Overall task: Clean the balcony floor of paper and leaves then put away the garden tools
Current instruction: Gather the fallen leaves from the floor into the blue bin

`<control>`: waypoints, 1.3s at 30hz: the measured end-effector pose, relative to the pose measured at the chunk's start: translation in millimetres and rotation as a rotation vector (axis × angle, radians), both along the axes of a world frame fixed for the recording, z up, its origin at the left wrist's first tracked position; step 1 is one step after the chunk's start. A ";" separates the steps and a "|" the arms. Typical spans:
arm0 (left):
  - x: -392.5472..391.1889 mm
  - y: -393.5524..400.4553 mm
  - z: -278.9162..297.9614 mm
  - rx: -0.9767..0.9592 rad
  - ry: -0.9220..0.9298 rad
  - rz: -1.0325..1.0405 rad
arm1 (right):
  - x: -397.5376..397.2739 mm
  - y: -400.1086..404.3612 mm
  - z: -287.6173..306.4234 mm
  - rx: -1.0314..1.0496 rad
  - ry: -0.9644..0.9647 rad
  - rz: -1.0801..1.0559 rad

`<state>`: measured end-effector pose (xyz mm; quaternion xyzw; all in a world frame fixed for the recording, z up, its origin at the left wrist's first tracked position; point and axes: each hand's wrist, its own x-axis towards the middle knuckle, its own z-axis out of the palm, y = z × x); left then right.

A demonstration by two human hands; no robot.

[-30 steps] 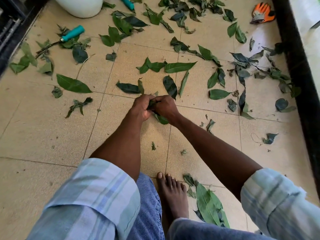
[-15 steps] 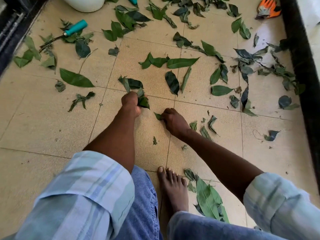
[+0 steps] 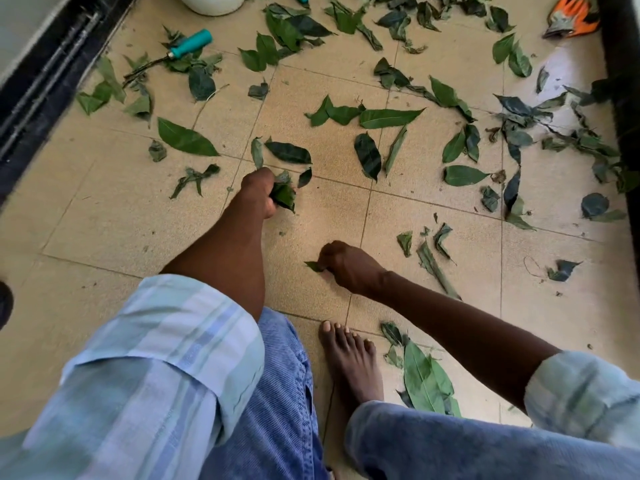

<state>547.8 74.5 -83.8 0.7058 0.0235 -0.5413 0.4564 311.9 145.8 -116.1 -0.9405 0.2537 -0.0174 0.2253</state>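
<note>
Two hands, both low over the tiled balcony floor (image 3: pixel 114 216) and now well apart. Far left: teal-handled garden tool (image 3: pixel 191 43) lies among leaves near the dark door track (image 3: pixel 45 81), untouched. A large single leaf (image 3: pixel 185 137) lies flat just right of that.

Left hand (image 3: pixel 258 194): fingers clenched round a bunch of leaves (image 3: pixel 284 195), the wad poking out on the thumb side. One second back both hands met at the middle of the tiles, passing leaves across; half a second back the left had drawn off to the left with the bunch. It sits in much the same spot now, so it reads as the collecting hand.

Right hand (image 3: pixel 346 266): fingers curled, pinching a small leaf piece (image 3: pixel 313 266) against the floor; only the green tip shows. It has dropped nearer the bare foot (image 3: pixel 349 362) than half a second ago.

Right of the hand: torn scraps (image 3: pixel 429 247) still on the tile, then a thick scatter of leaves (image 3: pixel 519 133) out to the dark balcony edge (image 3: pixel 623 98). Orange glove (image 3: pixel 571 17) at top right.

Judgement: the patch between the hands is nearly bare; most of the floor is not. No paper seen in this view. Tools not yet put away. No bin or bag in view, so where the bunch goes is unknown
</note>
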 end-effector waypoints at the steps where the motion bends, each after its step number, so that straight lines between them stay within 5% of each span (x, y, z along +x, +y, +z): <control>1: 3.4 0.4 -1.7 0.008 0.001 0.000 | -2.7 4.6 -3.0 -0.048 -0.016 0.000; 5: 11.0 2.5 -4.3 0.015 0.024 -0.006 | -3.3 8.2 -5.5 -0.030 -0.030 -0.053; 12: 30.8 4.3 -20.1 0.016 0.031 0.042 | 50.8 -77.9 14.2 0.075 -0.137 -0.479; 21: 39.2 -3.6 -25.3 -0.097 0.053 0.032 | 109.5 -103.2 5.3 -0.083 0.129 -0.332; 26: 46.7 -4.2 -29.2 -0.103 0.072 0.070 | 98.7 -80.5 -2.2 -0.134 0.093 -0.291; 33: 52.7 -5.4 -24.4 -0.154 0.067 0.159 | 117.4 -117.2 -3.8 0.067 0.086 -0.662; 39: 61.0 -3.2 -17.6 -0.211 0.093 0.245 | 157.3 -169.7 20.5 0.045 -0.078 -0.561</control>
